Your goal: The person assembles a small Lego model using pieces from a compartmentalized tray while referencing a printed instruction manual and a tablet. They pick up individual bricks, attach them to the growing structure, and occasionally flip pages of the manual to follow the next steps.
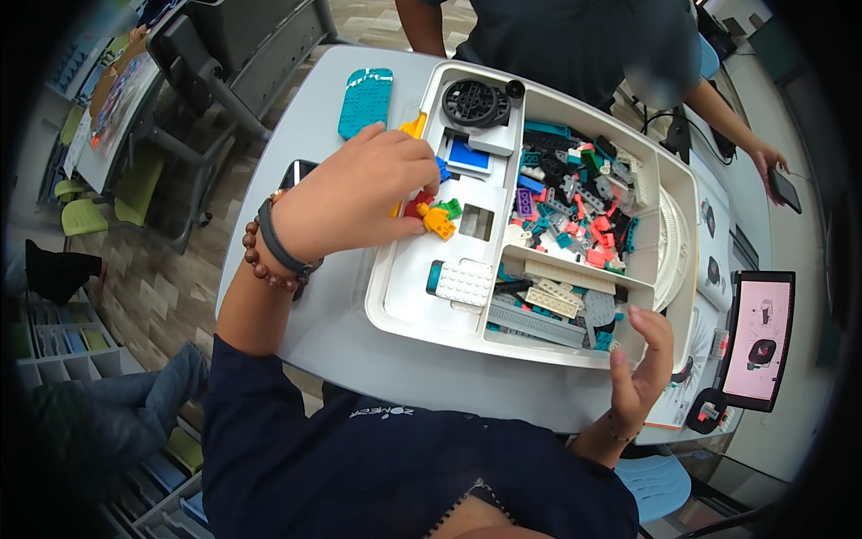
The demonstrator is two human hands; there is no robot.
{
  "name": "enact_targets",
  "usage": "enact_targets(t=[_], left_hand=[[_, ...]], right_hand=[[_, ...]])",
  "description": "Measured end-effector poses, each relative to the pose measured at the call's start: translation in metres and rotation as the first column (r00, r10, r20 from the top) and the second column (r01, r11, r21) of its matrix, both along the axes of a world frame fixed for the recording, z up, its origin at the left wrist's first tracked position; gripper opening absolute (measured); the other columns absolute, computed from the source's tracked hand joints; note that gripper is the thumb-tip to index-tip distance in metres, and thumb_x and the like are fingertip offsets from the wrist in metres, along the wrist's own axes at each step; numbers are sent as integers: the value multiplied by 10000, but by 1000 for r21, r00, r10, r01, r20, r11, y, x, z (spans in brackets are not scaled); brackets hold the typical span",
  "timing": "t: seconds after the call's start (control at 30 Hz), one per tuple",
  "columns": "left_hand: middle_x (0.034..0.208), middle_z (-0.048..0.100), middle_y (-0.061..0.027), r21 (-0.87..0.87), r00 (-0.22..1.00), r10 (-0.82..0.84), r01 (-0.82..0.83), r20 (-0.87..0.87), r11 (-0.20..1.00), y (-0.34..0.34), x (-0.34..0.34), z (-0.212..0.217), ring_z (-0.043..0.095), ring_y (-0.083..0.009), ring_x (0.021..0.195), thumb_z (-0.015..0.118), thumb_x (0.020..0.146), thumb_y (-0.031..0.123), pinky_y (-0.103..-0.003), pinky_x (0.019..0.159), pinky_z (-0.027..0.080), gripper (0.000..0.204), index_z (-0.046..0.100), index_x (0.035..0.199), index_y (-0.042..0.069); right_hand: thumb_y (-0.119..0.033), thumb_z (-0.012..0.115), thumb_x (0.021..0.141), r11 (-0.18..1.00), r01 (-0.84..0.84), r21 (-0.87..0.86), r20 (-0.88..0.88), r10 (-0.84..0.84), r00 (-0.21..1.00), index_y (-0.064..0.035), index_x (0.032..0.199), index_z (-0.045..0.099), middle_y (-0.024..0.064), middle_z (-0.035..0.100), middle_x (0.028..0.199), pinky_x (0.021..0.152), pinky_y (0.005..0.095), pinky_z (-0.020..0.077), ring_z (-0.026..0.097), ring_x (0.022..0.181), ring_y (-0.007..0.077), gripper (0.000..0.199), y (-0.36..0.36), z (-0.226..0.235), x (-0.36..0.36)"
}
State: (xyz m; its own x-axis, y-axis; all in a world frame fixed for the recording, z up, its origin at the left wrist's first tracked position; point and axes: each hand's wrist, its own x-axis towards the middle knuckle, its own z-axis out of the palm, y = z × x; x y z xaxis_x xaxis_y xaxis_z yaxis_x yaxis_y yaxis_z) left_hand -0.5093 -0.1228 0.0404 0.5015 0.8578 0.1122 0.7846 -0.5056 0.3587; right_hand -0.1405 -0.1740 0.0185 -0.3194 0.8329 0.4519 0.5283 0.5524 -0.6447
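A white sorting tray [383, 301] lies across the table, its compartments filled with loose building bricks [575, 211]. My left hand [373, 189] reaches over the tray's left section, fingers curled down around a small cluster of colourful toy bricks. A yellow brick piece [438, 222] shows at my thumb tip, with a red piece [418, 204] between thumb and fingers and a green piece [451, 209] beside them. My fingers partly hide the cluster. Near the tray's lower right corner, my right hand [642, 373] is raised with fingers apart, holding nothing.
A teal studded plate [366, 101] lies at the table's far left. Black round parts [476, 102] sit in the tray's upper section. At right stand a lit tablet [759, 341] and an open booklet [712, 238]. Across the table, another person's hand [770, 166] holds a phone [785, 187].
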Motion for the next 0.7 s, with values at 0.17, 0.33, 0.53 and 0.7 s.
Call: enact_targets(t=[0.17,0.33,0.53,0.7], left_hand=[[1036,589,-102,53,999,0,-2,49,999,-4,-8,3,529,-282,1017,776,673,125,-358,907,394,339,606,959,64],[1083,596,-134,235,993,105,-115,54,965,-11,-35,29,539,-306,1052,734,706,108,-373,920,407,399,597,1073,31],[1094,605,-139,193,943,292,-320,160,928,-27,-63,42,562,-257,1063,662,765,94,-333,946,409,365,581,1103,-17],[1054,618,-151,205,942,270,-310,201,928,-17,-65,38,586,-290,1011,656,800,144,-351,887,449,327,586,1081,-9]], right_hand=[[-69,625,707,999,39,-3,16,-39,999,25,1093,577,185,597,1097,938,394,398,548,1027,309,400,-1,-3,-2],[-68,619,699,998,49,40,86,-52,995,25,1098,574,197,587,1116,953,402,385,542,1048,314,411,1,14,4],[-52,610,734,922,173,345,251,-268,930,32,1219,512,192,530,1261,1068,426,293,465,1217,318,502,41,60,32],[-84,598,838,836,370,405,40,-420,906,-10,1361,406,131,423,1412,1114,421,231,372,1319,260,562,80,68,42]])
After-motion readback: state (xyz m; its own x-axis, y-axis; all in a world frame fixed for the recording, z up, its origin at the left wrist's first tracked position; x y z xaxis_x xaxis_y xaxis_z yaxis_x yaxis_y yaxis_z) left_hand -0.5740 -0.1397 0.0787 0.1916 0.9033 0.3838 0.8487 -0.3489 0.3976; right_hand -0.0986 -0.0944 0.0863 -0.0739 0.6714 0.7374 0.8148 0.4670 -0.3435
